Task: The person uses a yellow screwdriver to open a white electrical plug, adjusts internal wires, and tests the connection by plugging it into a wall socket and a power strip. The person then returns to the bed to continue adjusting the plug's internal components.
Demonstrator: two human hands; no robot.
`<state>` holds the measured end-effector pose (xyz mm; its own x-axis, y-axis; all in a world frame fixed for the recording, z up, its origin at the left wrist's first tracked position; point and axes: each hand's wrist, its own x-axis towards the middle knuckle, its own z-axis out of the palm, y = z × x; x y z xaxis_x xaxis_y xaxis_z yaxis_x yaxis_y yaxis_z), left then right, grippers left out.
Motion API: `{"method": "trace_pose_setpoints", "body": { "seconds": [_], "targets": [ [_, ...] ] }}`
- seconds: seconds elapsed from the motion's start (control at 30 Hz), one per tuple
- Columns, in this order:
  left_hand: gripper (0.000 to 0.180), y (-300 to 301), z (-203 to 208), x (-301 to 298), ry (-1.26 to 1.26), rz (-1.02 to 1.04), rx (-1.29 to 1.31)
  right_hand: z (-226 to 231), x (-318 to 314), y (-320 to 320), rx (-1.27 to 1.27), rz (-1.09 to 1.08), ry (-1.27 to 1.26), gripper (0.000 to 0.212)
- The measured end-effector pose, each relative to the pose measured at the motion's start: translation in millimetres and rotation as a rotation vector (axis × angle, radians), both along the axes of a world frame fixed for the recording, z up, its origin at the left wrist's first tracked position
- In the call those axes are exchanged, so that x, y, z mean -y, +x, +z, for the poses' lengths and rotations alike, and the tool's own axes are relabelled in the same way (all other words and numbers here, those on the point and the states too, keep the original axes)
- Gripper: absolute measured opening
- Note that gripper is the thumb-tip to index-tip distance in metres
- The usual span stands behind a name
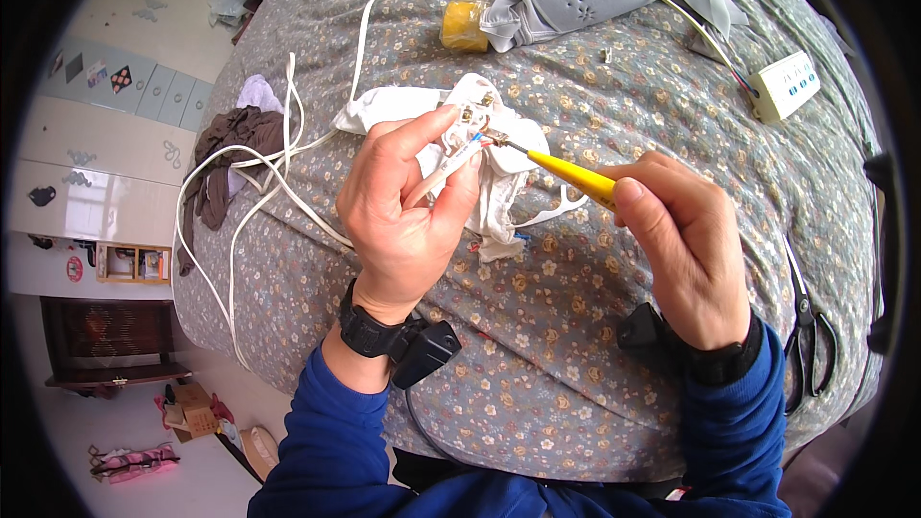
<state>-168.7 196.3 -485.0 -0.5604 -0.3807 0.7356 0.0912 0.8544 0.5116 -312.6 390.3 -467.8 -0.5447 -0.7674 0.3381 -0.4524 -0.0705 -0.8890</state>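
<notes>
My left hand (pixel 398 216) is closed around a white electrical fitting (pixel 470 101) with bare metal contacts and a white cable (pixel 436 177). Thin coloured wires come out of the cable's end at the contacts. In my right hand (pixel 686 240) is a screwdriver (pixel 576 178) with a yellow handle. Its shaft points left, and the tip meets the fitting beside the wires; whether it sits in a screw is too small to tell. Beneath the fitting lies a crumpled white cloth (pixel 502 221).
A floral bedspread (pixel 566 345) spreads under everything. Loops of white cord (pixel 360 48) run left and across the back. Farther off are a yellow tape roll (pixel 463 26), a grey garment (pixel 571 5) and a white power strip (pixel 787 86). Black scissors (pixel 804 326) lie right; brown cloth (pixel 216 158) lies left.
</notes>
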Motion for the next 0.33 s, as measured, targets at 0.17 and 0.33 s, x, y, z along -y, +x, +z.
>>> {"method": "trace_pose_setpoints", "body": {
  "seconds": [0.17, 0.33],
  "targets": [
    [0.042, -1.0, -1.2, 0.0, 0.037, -0.016, -0.008, 2.0, -5.8, 3.7, 0.221, 0.026, 0.080, 0.025],
    [0.042, 1.3, -2.1, 2.0, 0.037, -0.019, 0.017, 1.8, -5.5, 2.3, 0.213, 0.024, 0.099, 0.025]
  ]
}}
